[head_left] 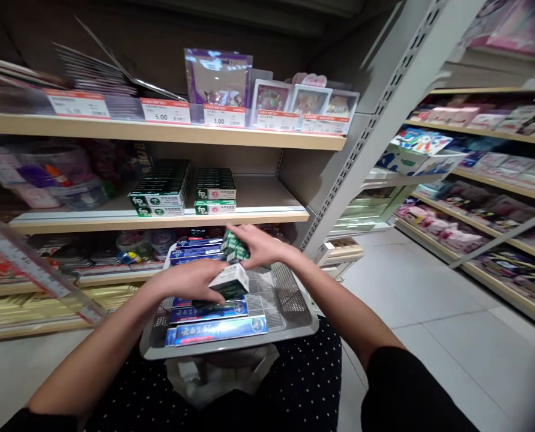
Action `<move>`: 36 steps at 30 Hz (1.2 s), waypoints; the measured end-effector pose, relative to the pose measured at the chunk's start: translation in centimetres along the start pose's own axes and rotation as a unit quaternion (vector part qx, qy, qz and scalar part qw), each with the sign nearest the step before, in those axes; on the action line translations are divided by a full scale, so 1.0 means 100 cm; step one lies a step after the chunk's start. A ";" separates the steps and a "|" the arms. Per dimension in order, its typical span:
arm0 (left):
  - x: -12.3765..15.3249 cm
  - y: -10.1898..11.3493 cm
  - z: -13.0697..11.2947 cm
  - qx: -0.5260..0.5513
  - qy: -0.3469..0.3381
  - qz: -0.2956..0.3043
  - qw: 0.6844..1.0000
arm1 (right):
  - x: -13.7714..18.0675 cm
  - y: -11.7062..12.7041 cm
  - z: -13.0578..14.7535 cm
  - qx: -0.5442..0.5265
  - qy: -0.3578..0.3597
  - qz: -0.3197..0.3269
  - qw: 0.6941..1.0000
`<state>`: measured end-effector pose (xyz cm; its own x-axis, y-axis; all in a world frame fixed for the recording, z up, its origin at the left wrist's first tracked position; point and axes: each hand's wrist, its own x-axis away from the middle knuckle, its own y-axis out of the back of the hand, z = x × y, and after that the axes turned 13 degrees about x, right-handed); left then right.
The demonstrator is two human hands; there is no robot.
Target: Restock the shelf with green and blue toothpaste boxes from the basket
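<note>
My left hand (193, 281) is closed around a dark green and white toothpaste box (232, 281), held over a grey perforated basket (311, 321). Just beyond it, my right hand (262, 245) grips a green box (235, 246) with white lettering. The two boxes are close together; whether they touch I cannot tell. Several blue toothpaste boxes (220, 330) lie in the basket beneath and behind my left hand. On the shelf in front, green and white toothpaste boxes stand in a left stack (159, 195) and a smaller right stack (215, 192).
The wooden shelf edge (267, 217) runs just beyond the basket. Above it, another shelf (159, 130) carries price tags and packaged goods. A grey slotted upright (357, 150) stands at right, with an aisle floor (397, 288) beyond. A tilted price strip (28, 267) juts in at left.
</note>
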<state>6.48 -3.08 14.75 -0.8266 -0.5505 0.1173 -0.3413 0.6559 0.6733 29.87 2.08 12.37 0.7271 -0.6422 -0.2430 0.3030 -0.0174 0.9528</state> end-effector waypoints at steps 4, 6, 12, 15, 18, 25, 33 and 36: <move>0.032 0.028 0.030 0.078 0.059 0.047 0.994 | -0.030 -0.047 0.029 -0.072 0.115 0.091 0.987; 0.026 0.034 0.045 0.085 0.063 0.067 0.992 | -0.030 -0.053 0.031 -0.109 0.078 0.053 0.990; -0.028 0.015 0.066 -0.063 0.118 -0.050 0.990 | 0.013 -0.044 0.016 -0.261 -0.101 -0.004 0.960; -0.036 -0.001 0.068 -0.062 0.072 -0.120 0.988 | 0.032 -0.060 0.018 -0.239 -0.153 -0.080 0.956; -0.019 -0.011 0.077 0.019 0.066 -0.234 0.970 | 0.044 -0.077 0.020 -0.240 -0.188 -0.142 0.942; 0.010 -0.038 0.100 0.393 0.104 -0.412 0.815 | 0.043 -0.077 0.014 -0.318 -0.196 -0.188 0.908; -0.020 -0.057 0.118 0.490 0.103 -0.515 0.696 | 0.024 -0.089 0.022 -0.498 -0.274 -0.141 0.811; -0.016 -0.061 0.121 0.503 0.099 -0.508 0.692 | 0.021 -0.106 0.022 -0.508 -0.322 -0.201 0.774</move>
<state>4.51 0.06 1.66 0.1118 -0.9863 0.1212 -0.9224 -0.1484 -0.3565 26.81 -0.80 2.19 0.0908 -0.9954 -0.0303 0.9901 0.0870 0.1102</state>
